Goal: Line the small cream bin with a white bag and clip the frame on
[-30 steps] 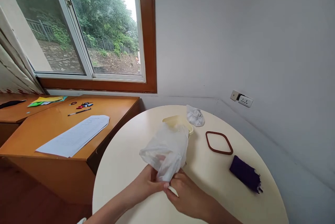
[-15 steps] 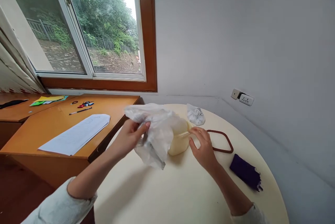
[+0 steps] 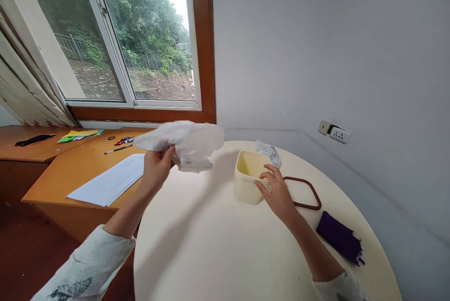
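A thin white plastic bag point(image 3: 193, 144) hangs in the air over the left part of the round table, and my left hand point(image 3: 159, 169) is closed on its gathered end. To the right, a pale yellow bin point(image 3: 248, 189) stands upright on the table, its open top showing the inside. The fingers of my right hand point(image 3: 277, 193) grip the bin's rim at its near right corner. Just right of that hand lies a brown rounded-square frame point(image 3: 308, 206). Behind the bin is a knotted white plastic bag point(image 3: 271, 152).
A folded purple cloth point(image 3: 340, 237) lies at the right side of the cream round table point(image 3: 225, 254). On the wooden desk point(image 3: 49, 188) at left are paper sheets point(image 3: 108, 179), a pen point(image 3: 118, 149) and coloured papers point(image 3: 80, 135). A wall socket point(image 3: 340, 134) is at right.
My left hand has lifted the plastic bag up and left, away from the bin, so the bin's open top now shows. My right hand stays at the bin's rim.
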A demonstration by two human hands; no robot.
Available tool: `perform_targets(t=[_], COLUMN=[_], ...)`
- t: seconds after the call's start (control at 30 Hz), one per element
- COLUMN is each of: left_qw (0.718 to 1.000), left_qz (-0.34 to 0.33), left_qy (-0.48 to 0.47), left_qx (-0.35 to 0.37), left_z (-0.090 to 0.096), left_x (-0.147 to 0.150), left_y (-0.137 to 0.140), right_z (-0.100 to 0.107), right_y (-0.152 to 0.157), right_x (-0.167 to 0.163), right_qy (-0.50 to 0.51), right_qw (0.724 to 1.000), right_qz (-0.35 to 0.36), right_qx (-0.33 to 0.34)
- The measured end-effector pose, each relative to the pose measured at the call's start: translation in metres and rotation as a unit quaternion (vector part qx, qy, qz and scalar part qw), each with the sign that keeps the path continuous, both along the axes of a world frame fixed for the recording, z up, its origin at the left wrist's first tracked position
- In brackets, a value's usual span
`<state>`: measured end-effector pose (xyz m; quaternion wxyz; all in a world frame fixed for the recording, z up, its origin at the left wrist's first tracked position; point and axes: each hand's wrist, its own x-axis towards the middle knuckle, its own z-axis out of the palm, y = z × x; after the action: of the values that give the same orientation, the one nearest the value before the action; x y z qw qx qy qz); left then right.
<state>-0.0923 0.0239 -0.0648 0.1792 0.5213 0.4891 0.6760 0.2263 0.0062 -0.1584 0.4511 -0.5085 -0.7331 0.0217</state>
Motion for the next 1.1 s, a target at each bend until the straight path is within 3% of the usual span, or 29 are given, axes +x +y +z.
perform_targets(t=[0.07,0.17,0.3,0.4,0.5,0.57,0.67,0.73,0.8,0.9,0.97,1.03,1.1], left_qw=[0.986,0.962,0.903,0.863,0.825,0.800,0.763,0.747,0.764,0.854,0.888,0.870,0.829], left_qz=[-0.027,-0.064,-0.126,-0.183,-0.231,-0.259,-0.265,-0.238,-0.215,-0.159,-0.109,-0.078,-0.060], left_qy=[-0.066,-0.106,-0.142,-0.149,-0.131,-0.061,0.129,0.224,0.277,0.333,0.373,0.444,0.508], left_qx=[-0.149,-0.245,-0.386,-0.447,-0.499,-0.537,-0.575,-0.579,-0.541,-0.366,-0.247,-0.200,-0.227], left_z=[-0.036,-0.085,-0.120,-0.121,-0.109,-0.096,-0.069,-0.048,-0.029,-0.013,-0.016,-0.033,-0.059], left_x=[-0.009,-0.015,-0.018,-0.024,-0.037,-0.047,-0.059,-0.062,-0.059,-0.043,-0.028,-0.013,-0.003], left_y=[0.001,-0.005,-0.020,-0.029,-0.034,-0.036,-0.040,-0.041,-0.041,-0.038,-0.033,-0.027,-0.019], right_z=[-0.001,-0.001,-0.002,-0.002,-0.002,-0.001,-0.003,-0.004,-0.007,-0.010,-0.011,-0.012,-0.013], right_y=[0.000,0.000,0.000,-0.001,-0.001,-0.002,-0.002,-0.001,0.001,0.002,0.001,0.000,-0.002], right_x=[0.001,0.003,0.002,0.001,0.000,-0.001,-0.002,-0.002,-0.003,-0.004,-0.004,-0.005,-0.005], right_qy=[-0.001,-0.003,-0.004,-0.002,0.005,0.010,0.015,0.020,0.024,0.029,0.032,0.036,0.044], right_qw=[1.000,1.000,1.000,1.000,1.000,1.000,1.000,1.000,1.000,0.999,0.999,0.999,0.999], right_qz=[-0.006,-0.006,-0.006,-0.010,-0.010,-0.011,-0.014,-0.012,-0.009,-0.008,-0.009,-0.010,-0.011], right_qx=[-0.003,0.004,0.005,-0.008,-0.007,-0.006,-0.004,0.005,0.016,0.022,0.018,0.018,0.024])
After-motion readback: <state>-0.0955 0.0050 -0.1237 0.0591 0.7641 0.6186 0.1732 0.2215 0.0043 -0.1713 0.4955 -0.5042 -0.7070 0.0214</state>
